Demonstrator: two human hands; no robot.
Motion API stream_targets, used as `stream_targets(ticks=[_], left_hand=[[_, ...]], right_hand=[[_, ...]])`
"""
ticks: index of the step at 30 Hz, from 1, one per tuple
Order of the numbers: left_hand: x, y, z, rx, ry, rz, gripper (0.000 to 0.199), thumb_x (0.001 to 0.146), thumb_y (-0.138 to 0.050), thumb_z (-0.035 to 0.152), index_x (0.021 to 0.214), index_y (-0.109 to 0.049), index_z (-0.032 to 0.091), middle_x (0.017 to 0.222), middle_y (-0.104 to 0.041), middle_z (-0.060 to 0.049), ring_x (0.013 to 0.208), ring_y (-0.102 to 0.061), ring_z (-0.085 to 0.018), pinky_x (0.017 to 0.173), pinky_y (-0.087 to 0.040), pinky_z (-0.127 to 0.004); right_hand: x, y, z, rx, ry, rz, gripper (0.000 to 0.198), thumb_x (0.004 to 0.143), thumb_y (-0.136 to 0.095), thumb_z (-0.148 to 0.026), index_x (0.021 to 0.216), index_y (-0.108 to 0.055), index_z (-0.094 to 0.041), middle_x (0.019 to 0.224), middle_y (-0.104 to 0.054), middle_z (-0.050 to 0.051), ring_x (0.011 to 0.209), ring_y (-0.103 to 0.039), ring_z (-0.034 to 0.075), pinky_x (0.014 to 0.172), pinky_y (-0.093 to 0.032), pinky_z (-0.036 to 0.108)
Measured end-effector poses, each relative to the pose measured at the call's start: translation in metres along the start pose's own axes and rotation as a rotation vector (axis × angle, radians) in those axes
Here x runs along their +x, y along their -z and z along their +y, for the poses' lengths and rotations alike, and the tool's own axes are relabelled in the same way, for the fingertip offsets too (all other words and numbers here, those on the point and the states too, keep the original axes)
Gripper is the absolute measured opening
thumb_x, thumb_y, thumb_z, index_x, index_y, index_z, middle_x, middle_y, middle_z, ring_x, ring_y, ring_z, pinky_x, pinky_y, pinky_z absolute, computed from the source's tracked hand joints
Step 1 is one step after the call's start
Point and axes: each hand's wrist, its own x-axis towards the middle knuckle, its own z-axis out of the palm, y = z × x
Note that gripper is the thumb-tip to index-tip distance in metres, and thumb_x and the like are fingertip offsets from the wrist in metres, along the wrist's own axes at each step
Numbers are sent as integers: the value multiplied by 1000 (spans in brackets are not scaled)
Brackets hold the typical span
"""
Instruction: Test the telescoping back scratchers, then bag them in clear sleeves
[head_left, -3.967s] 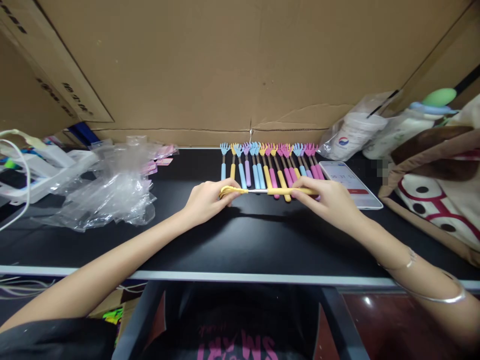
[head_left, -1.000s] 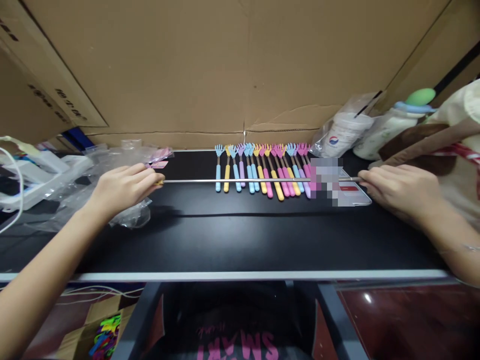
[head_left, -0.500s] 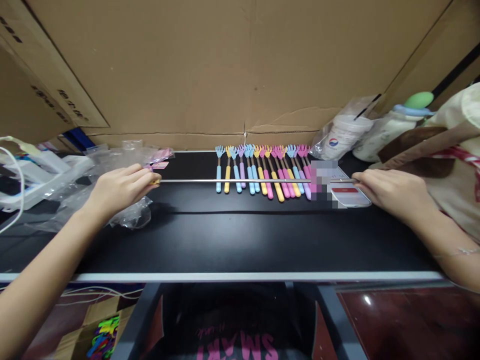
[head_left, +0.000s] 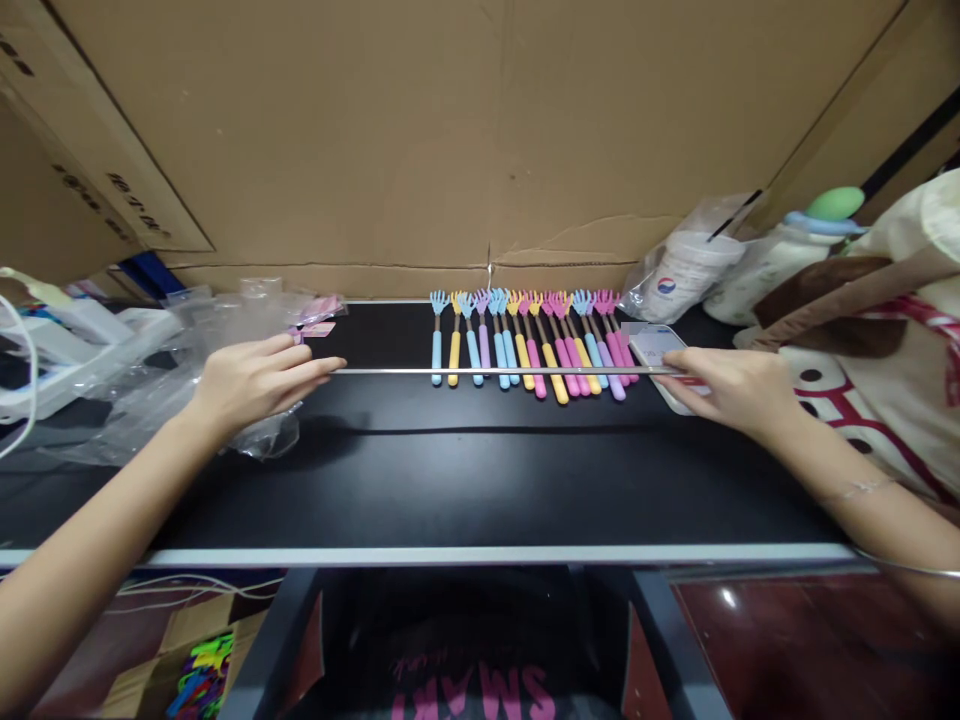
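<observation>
Rod (head_left: 480, 371) of thin, straight, silvery-grey metal, nearly level

Metal rod (head_left: 390, 371): ends concealed by left hand (head_left: 259, 380) and right hand (head_left: 739, 390). Phone (head_left: 652, 344), at right hand: partly covered, digits illegible. Plastic bags (head_left: 206, 320), behind left hand: partly obscured. White rack (head_left: 97, 362), left of left hand: cropped by the view's edge. Cloth bag (head_left: 892, 400), right of right hand: likewise cropped. Coloured items (head_left: 202, 675), below left hand: too small to be identified.
</observation>
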Motion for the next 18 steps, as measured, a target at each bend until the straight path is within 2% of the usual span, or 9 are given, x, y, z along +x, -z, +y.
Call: stream_targets(ticks=[4, 6, 9, 13, 18], left_hand=[[27, 4, 22, -29, -110, 57, 23, 98, -44, 30, 98, -67, 26, 65, -65, 5, 69, -57, -11, 57, -36, -22], [45, 7, 40, -110, -157, 112, 24, 98, -43, 28, 92, -66, 23, 66, -65, 4, 65, -57, -11, 53, -34, -24], [70, 13, 73, -240, -207, 117, 27, 99, -38, 27, 90, -63, 21, 66, -63, 2, 63, -57, -11, 50, -31, -24], [91, 21, 103, -321, -189, 57, 27, 100, -37, 29, 89, -59, 19, 68, -62, 1, 62, -57, -13, 48, -29, -26], [99, 26, 114, -376, -116, -7, 26, 100, -37, 30, 89, -58, 19, 74, -65, 1, 66, -59, -12, 49, -29, -25]], right_hand=[[16, 4, -33, 45, 77, 0, 27, 88, -47, -34, 92, -68, -19, 79, -75, 6, 66, -65, 16, 53, -28, 25], [24, 7, -55, 69, 122, -1, 26, 88, -45, -32, 94, -66, -19, 69, -72, 4, 57, -61, 16, 51, -25, 25], [36, 14, -92, 94, 146, -38, 24, 86, -43, -27, 96, -63, -19, 57, -65, 2, 48, -54, 15, 49, -20, 25], [48, 24, -131, 150, 161, -127, 27, 88, -37, -20, 101, -60, -20, 58, -64, 2, 45, -51, 15, 47, -15, 25], [55, 31, -141, 144, 62, -134, 25, 89, -36, -19, 97, -60, -19, 54, -60, 3, 43, -47, 14, 47, -13, 26]])
